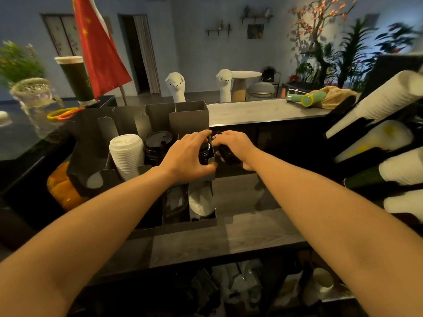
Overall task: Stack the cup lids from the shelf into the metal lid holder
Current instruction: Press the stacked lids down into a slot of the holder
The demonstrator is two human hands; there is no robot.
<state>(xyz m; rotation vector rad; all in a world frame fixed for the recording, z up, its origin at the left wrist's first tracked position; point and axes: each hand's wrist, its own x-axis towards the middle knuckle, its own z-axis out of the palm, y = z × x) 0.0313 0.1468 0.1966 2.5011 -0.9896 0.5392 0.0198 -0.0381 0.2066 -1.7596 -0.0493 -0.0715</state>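
The grey metal lid holder stands on the counter with several slots. A tall stack of white lids fills a left slot, and a stack of black lids sits beside it. My left hand wraps over a stack of black lids in the right slot, at the holder's right wall. My right hand grips another bunch of black lids just outside that wall, fingertips almost touching the left hand. A few white lids lie in a lower front compartment.
Sleeves of white paper cups stick out from a rack at the right. A jar of orange fruit stands at the holder's left, a glass jar and a tall green drink cup behind. Cups and lids fill the shelf below.
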